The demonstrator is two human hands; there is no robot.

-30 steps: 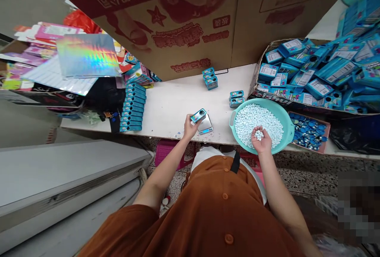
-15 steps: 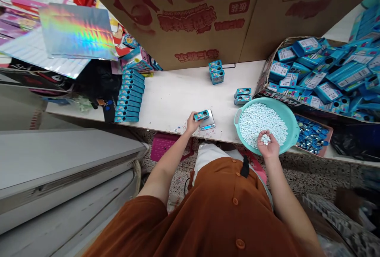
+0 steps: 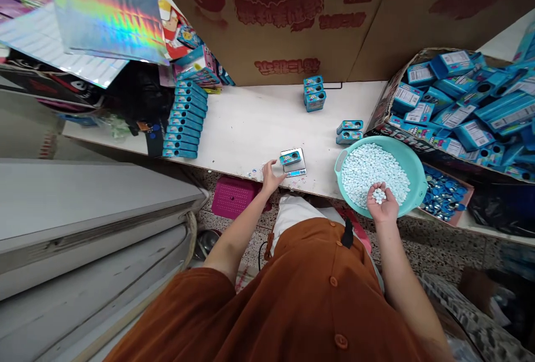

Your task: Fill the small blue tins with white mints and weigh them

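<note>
Since the earlier frame, one blue box (image 3: pixel 290 158) has left the left hand (image 3: pixel 271 179)'s grasp: in the head view it sits on the small scale (image 3: pixel 296 173), the left fingers parted and released just beside it. Right hand (image 3: pixel 386 209) fingers curl, cupping white pellets (image 3: pixel 379 196) over the turquoise basin (image 3: pixel 403 153).
</note>
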